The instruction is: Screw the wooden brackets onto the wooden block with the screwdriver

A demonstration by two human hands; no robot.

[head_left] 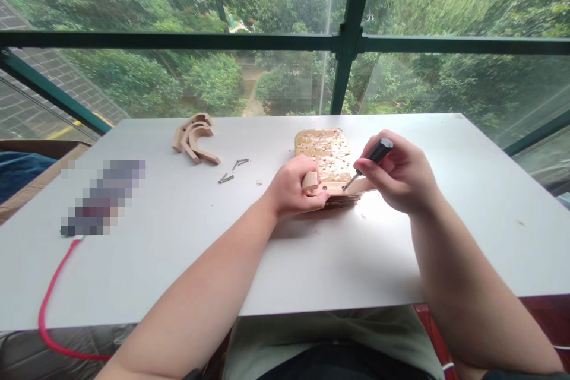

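Observation:
My right hand [396, 169] grips a screwdriver [376, 154] with a black handle, its shaft slanting down to the left. The tip meets a dark screw hole or screw head in a pale wooden piece [335, 187]. My left hand [296, 186] is closed around the left end of that piece, where a curved wooden end pokes out between the fingers. The wooden piece lies along the near edge of a worn wooden block [321, 151], whose top is scratched and full of small holes. The fingers partly hide the wooden piece.
Several curved wooden pieces [192, 138] lie at the back left of the white table [178, 273]. Loose screws [226, 178] are right of them. On the left, a blurred-out object [104, 199] has a red cable [43, 309] running off the table's front edge. Windows stand behind.

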